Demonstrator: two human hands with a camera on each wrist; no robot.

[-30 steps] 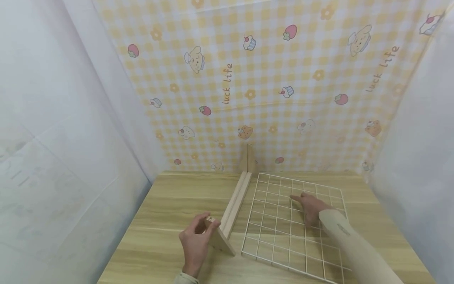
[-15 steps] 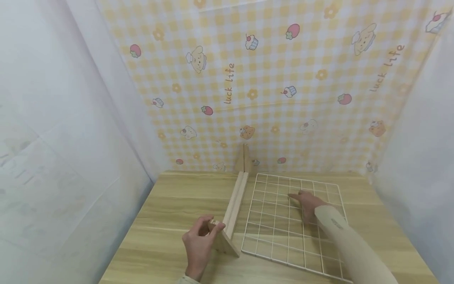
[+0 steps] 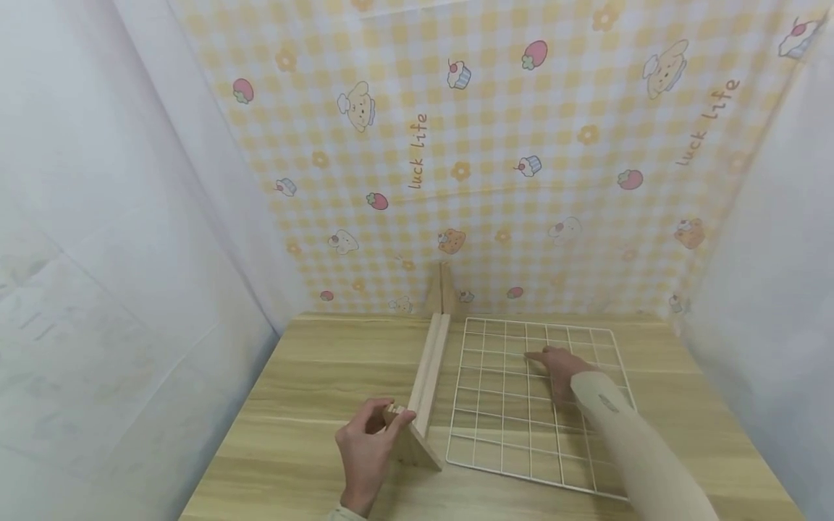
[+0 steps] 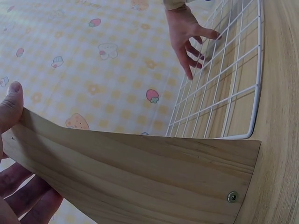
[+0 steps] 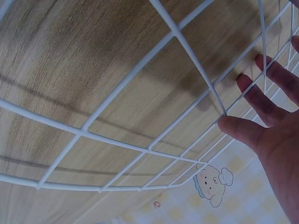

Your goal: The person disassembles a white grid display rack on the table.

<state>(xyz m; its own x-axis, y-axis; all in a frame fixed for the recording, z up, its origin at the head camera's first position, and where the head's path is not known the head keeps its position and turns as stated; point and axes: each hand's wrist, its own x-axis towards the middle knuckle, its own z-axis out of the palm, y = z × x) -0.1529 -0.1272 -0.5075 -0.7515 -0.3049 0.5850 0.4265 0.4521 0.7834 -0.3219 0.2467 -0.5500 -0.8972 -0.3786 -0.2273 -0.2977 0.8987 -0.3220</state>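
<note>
A pale wooden stand lies lengthwise on the table, with two parallel rails (image 3: 429, 369) between upright end boards. My left hand (image 3: 366, 447) pinches the top of the near end board (image 4: 154, 175), thumb on one side and fingers on the other. A round metal screw head (image 4: 232, 196) shows low on that board. To the right of the stand lies a white wire grid (image 3: 502, 412). My right hand (image 3: 562, 367) rests on it with fingers spread and extended. The thumb (image 5: 240, 130) touches a wire near a crossing, and fingertips reach between wires.
The far end board (image 3: 441, 288) stands close to the yellow checked cloth (image 3: 482, 130) at the back. White sheets hang on both sides, the left one (image 3: 130, 253) and the right one (image 3: 775, 304). The wood-grain table (image 3: 313, 383) extends left of the stand.
The stand's far end has swung left, and its near end has shifted slightly right. The grid has turned slightly, its far side moving left along with my right hand.
</note>
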